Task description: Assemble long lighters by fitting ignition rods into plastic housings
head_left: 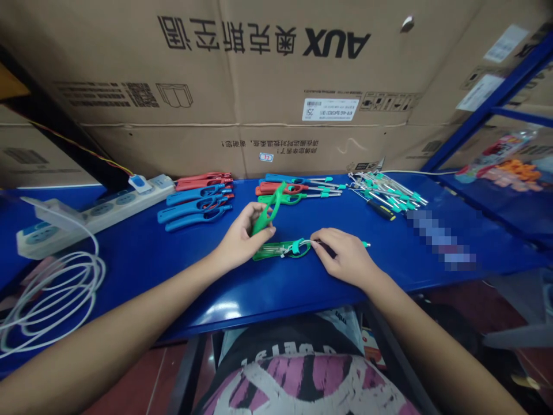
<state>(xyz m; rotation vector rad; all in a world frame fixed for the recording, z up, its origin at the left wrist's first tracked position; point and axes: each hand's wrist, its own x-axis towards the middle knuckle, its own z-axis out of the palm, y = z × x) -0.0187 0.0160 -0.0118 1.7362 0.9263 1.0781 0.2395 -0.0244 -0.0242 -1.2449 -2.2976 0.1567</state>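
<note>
Hands: two, one left hand (247, 233) and one right hand (348, 256)
Green handle pieces: two, one raised piece (261, 222) and one flat piece (260, 254)
Blue handles (190, 213): three visible
Red handles (199, 181): at least two; overlap hides the exact number
Lighters with rods (283, 188): three visible, one blue, one red, one green
Loose rods (389, 194): many, too tangled to count
Yellow-and-black screwdriver (381, 210): one
Power strip (108, 208): one

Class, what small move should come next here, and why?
The right hand should probably settle the wire into the lower shell first: the wire reaches that hand, and the left hand holds the raised shell apart, so closing now might pinch it.
</note>
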